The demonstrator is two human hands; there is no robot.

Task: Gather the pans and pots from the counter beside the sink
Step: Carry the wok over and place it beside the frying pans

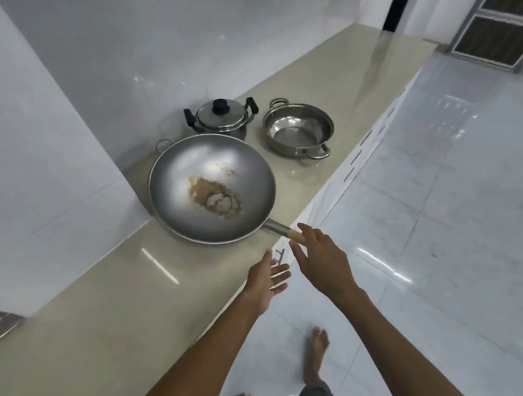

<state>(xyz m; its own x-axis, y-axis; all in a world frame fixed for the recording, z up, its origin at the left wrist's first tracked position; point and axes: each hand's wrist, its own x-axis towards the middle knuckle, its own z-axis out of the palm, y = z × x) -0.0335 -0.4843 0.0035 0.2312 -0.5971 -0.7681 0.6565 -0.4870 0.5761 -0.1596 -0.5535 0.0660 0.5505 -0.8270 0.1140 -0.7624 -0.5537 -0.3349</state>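
Wok (212,189): nearest of the three on the counter (106,304), bowl up, brown residue in the bottom; its wooden handle (294,234) juts past the counter edge toward the person, likely the easiest place to take it.
Right hand (321,255): over the handle's end, fingers spread and curling, thumb below; open, gripping nothing yet (contact with the wood looks close, but I cannot tell if it touches).
Left hand (265,281): open, palm up, empty, just beside the right and lower; probably ready to support the wok.
Lidded pot (220,117): behind the wok, near the wall, lid on, black side handles.
Steel pan (298,130): right of the pot, apart from it, open and empty, two loop handles.
Stage: the start, I judge; all three pieces rest on the counter.
Next: close on the handle and lift level.
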